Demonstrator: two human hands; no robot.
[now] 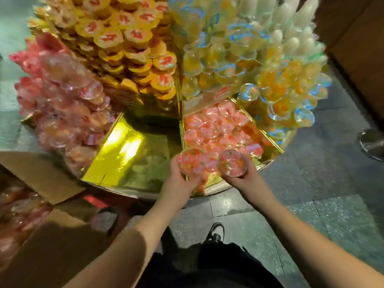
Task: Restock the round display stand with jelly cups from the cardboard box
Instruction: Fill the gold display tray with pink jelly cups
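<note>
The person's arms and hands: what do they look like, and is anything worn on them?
Both forearms are bare up to the frame edge: no sleeves, gloves, watch or bracelets show. The left hand and right hand carry no visible rings on the fingers.

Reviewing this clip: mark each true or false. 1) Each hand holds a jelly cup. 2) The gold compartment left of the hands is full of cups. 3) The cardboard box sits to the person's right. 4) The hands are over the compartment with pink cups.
1) True: the left hand grips one jelly cup and the right hand grips another cup.
2) False: that gold compartment shows a bare floor.
3) False: the cardboard box sits to the person's left.
4) True: they are at the near edge of the pink-cup compartment.
</note>
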